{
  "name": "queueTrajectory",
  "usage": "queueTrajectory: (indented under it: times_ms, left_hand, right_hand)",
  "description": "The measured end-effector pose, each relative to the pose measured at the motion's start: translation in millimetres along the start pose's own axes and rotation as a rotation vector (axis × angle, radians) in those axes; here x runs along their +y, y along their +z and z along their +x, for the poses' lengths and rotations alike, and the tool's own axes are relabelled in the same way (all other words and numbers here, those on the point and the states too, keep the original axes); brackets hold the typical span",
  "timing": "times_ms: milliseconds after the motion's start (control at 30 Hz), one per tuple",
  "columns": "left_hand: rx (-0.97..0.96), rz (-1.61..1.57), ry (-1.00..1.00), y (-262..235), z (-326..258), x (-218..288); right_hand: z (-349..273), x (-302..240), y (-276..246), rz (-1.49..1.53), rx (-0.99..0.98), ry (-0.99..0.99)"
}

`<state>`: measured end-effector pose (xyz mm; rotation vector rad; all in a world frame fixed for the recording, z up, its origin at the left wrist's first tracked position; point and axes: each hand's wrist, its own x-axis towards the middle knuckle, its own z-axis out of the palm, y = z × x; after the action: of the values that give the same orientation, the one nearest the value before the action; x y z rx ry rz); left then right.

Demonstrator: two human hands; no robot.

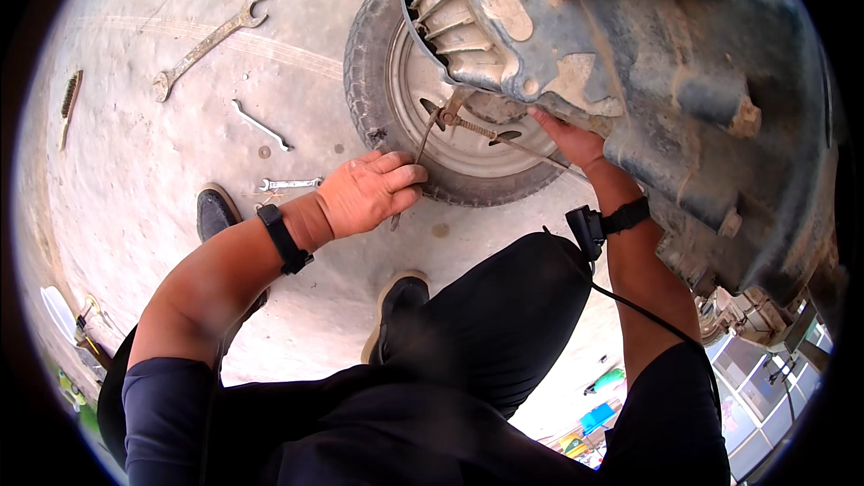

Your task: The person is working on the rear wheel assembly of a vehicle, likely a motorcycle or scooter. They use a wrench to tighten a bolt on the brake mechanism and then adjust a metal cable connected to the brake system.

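My left hand (373,193) is closed around a thin, dark metal rod (423,146), whose upper end reaches the brake lever by the wheel hub. Its lower end sticks out below my fingers. A brake rod with a coil spring (474,129) runs from that lever across the wheel (367,81) toward the right. My right hand (573,141) reaches up against the underside of a dirty dark metal casing (666,81). The casing hides most of its fingers, so their grip does not show. A finned metal part (450,18) sits above the hub.
On the concrete floor (306,0) at the left lie a large open-ended wrench (209,48), a smaller wrench (261,124), another wrench (290,184) and a wire brush (69,108). My shoes (400,306) stand below the wheel. Blue and green items (598,418) lie at lower right.
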<state>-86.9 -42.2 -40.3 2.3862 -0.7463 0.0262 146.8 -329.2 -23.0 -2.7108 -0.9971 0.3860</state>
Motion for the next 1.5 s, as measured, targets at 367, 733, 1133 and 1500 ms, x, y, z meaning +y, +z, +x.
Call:
queueTrajectory:
  times_ms: [367, 733, 1133, 1500]
  left_hand:
    - [0.612, -0.902, -0.752, -36.1, 54.2, -33.1]
    - [0.446, -1.139, -1.033, -34.6, 106.7, -93.2]
    - [0.377, -1.080, -0.954, -38.0, 123.7, -93.3]
    - [0.323, -0.911, -0.741, -37.8, 117.6, -92.7]
  right_hand:
    - [-0.2, 8.0, 5.1, -0.173, -0.072, 0.050]
    - [-6.1, 35.4, 18.0, -0.386, 0.060, -0.168]
    - [-19.5, 11.3, -12.6, -0.034, -0.164, 0.093]
    - [-31.2, 12.3, -15.6, 0.002, -0.160, 0.138]
